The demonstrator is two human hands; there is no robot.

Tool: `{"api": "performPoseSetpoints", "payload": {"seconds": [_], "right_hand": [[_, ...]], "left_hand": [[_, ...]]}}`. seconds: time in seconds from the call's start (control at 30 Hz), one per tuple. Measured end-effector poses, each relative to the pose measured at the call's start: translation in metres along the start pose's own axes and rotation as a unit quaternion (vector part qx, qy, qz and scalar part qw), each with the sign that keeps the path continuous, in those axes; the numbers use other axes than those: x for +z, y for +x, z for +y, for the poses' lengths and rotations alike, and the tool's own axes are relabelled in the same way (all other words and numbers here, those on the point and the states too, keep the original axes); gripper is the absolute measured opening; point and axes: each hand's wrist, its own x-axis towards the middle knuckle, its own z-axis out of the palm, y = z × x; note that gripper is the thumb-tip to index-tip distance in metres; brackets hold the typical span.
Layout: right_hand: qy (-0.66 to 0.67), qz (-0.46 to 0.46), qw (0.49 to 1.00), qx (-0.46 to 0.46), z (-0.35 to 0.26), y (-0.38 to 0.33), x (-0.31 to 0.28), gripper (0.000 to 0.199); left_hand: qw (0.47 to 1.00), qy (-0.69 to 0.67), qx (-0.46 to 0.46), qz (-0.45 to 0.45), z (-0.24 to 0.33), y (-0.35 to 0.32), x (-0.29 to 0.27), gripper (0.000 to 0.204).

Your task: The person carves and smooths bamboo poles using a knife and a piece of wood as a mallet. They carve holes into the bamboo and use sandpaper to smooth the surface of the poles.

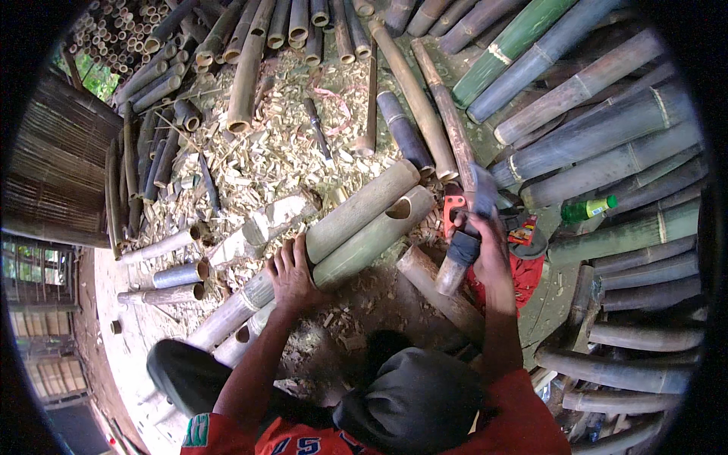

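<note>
My left hand [292,274] is laid across a thick tan bamboo pole [360,206], its fingers curved over the far side. Alongside, on the nearer side, lies a paler green bamboo pole [345,254] with an oval hole cut near its far end. My right hand [487,241] grips a short chopping tool [453,271] with a pale round handle and black wrapping. Its grey blade end points up and is blurred, so its exact shape is unclear. Just left of this hand is an orange-red piece with holes [453,206], partly hidden.
Wood chips [250,163] cover the ground ahead, where a dark-handled tool [317,129] lies. A notched wooden block [262,224] is by the poles. Bamboo poles [591,163] crowd the right side, with a green bottle [589,208] among them. A red bag [523,277] sits beside my right forearm.
</note>
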Motion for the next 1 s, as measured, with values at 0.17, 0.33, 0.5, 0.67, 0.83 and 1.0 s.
{"api": "performPoseSetpoints", "payload": {"seconds": [0.17,0.33,0.5,0.67,0.83,1.0], "right_hand": [[-0.146,-0.022,0.987,0.059,0.051,-0.039,-0.04,0.033],[-0.307,-0.101,0.946,0.021,0.055,-0.072,0.025,0.026],[-0.445,-0.144,0.884,-0.02,0.058,-0.052,0.057,0.032],[-0.493,-0.314,0.811,-0.007,0.055,-0.012,0.199,0.06],[-0.672,-0.397,0.619,-0.084,0.118,0.025,0.366,0.072],[-0.794,-0.335,0.444,-0.246,0.243,0.113,0.424,0.067]], "left_hand": [[0.998,-0.015,0.042,-0.053,0.001,-0.002,-0.015,0.15],[0.963,-0.098,0.114,-0.223,-0.062,0.014,-0.06,0.135],[0.939,-0.156,0.086,-0.293,-0.176,0.004,-0.154,0.087],[0.988,-0.105,-0.019,-0.109,-0.399,-0.098,-0.191,0.08],[0.953,-0.119,-0.261,0.102,-0.579,-0.291,-0.138,0.085],[0.819,-0.23,-0.424,0.313,-0.657,-0.48,-0.058,0.063]]}}
